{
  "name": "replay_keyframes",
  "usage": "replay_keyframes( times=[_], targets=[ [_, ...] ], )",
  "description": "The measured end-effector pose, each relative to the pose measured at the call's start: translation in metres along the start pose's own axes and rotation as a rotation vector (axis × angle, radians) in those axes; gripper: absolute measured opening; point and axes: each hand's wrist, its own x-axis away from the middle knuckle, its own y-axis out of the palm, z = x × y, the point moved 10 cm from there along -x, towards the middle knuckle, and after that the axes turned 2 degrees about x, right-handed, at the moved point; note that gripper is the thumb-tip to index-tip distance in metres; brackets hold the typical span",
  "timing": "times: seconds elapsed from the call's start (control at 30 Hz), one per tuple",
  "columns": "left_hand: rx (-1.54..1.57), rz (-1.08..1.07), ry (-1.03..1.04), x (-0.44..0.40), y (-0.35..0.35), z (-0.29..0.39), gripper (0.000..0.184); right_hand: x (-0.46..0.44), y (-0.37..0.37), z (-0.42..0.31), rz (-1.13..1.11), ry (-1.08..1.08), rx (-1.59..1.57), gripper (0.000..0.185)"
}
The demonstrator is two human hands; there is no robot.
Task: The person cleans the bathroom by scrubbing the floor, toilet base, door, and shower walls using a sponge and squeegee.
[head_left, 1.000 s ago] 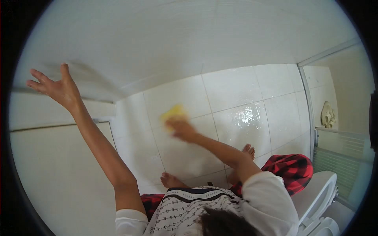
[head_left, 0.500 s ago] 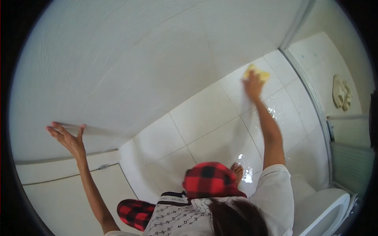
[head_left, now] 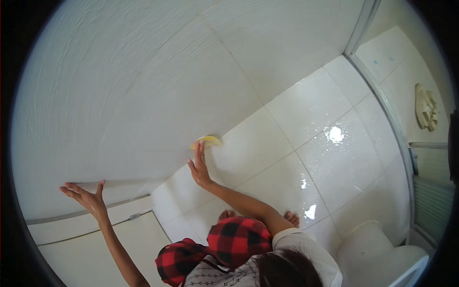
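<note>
My left hand [head_left: 89, 200] rests against the white tiled wall [head_left: 119, 119] at the left, its fingers and thumb spread, with nothing in it. Low on that wall, where it meets the floor, my right hand [head_left: 201, 168] presses a yellow cloth [head_left: 213, 141] under its extended fingertips. Part of the cloth is covered by the fingers, and its far edge curls up. White floor tiles [head_left: 253, 134] lie beside and below the right hand.
Water glistens on the floor tiles at the right. A white toilet [head_left: 368, 244] stands at lower right. Beyond a metal door track [head_left: 382, 103] lie pale sandals [head_left: 425, 107]. At lower left is a cream door panel [head_left: 105, 244]. My bare feet [head_left: 291, 218] are on the floor.
My right hand has swept the yellow cloth from the far right floor leftward to the foot of the wall. The left hand stays on the wall, lower in view as the camera shifts.
</note>
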Motion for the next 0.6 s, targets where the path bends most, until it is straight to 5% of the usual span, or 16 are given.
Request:
replay_keyframes(
  times=[0.07,0.1,0.13,0.2,0.23,0.27,0.33,0.5,0.53,0.57,0.6],
  targets=[
    [0.002,-0.067,0.047,0.003,0.009,-0.008,0.121,-0.019,-0.03,0.036,0.154,-0.161,0.222,0.067],
    [0.072,-0.101,0.017,0.005,0.015,-0.014,0.124,-0.056,-0.092,0.066,0.318,0.014,-0.092,0.07],
    [0.087,-0.107,0.023,0.007,0.019,-0.013,0.124,-0.105,-0.17,0.035,0.47,-0.116,0.223,0.064],
    [-0.014,-0.115,-0.041,0.007,0.024,-0.022,0.123,-0.195,-0.328,-0.016,0.569,-0.294,-0.092,0.063],
    [-0.026,-0.116,-0.009,0.006,0.025,-0.016,0.125,-0.221,-0.398,-0.047,0.757,-0.334,0.05,0.058],
    [-0.025,-0.126,0.002,0.006,0.029,-0.017,0.125,-0.253,-0.452,-0.025,0.779,-0.208,-0.319,0.051],
    [-0.044,-0.085,0.027,0.008,0.027,-0.02,0.126,-0.22,-0.426,-0.001,0.824,-0.098,-0.226,0.052],
    [-0.037,-0.118,0.0,0.01,0.022,-0.017,0.123,-0.046,-0.098,0.1,0.516,0.005,-0.082,0.007],
    [-0.044,-0.131,-0.011,0.008,0.021,-0.018,0.122,-0.051,-0.084,0.04,0.372,0.102,-0.173,0.008],
    [-0.046,-0.125,0.001,0.005,0.019,-0.023,0.122,-0.063,-0.101,0.056,0.452,0.054,-0.317,0.011],
    [-0.094,-0.112,0.06,0.006,0.019,-0.025,0.122,-0.097,-0.158,0.023,0.528,-0.051,-0.092,0.008]
  ],
)
